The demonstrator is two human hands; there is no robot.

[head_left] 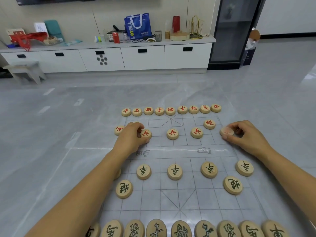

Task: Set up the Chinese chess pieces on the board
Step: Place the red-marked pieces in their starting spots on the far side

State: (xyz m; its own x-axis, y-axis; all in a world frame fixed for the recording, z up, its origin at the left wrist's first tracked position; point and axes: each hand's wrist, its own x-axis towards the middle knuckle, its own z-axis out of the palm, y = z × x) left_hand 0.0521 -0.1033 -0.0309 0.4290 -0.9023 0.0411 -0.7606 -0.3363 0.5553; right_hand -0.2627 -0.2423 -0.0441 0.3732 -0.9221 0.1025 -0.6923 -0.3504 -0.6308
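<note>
A clear plastic chess board (177,199) lies on the grey floor. Round wooden pieces stand on it: a red-lettered back row (171,110) at the far edge, a dark-lettered back row (181,229) at the near edge. My left hand (131,137) pinches a red soldier piece (145,133) on the left of the red soldier row; another red piece (118,130) lies just left of that hand. My right hand (244,134) pinches a red piece (226,131) at the board's right edge. Red soldiers (172,133) (197,132) and a red cannon (209,124) stand between the hands.
Dark soldiers (174,171) and two dark cannons (124,189) (232,185) stand on the near half. A low white cabinet (119,57) with clutter on top runs along the far wall. A small stool (25,71) stands at far left, a dark glass cabinet (230,31) at far right.
</note>
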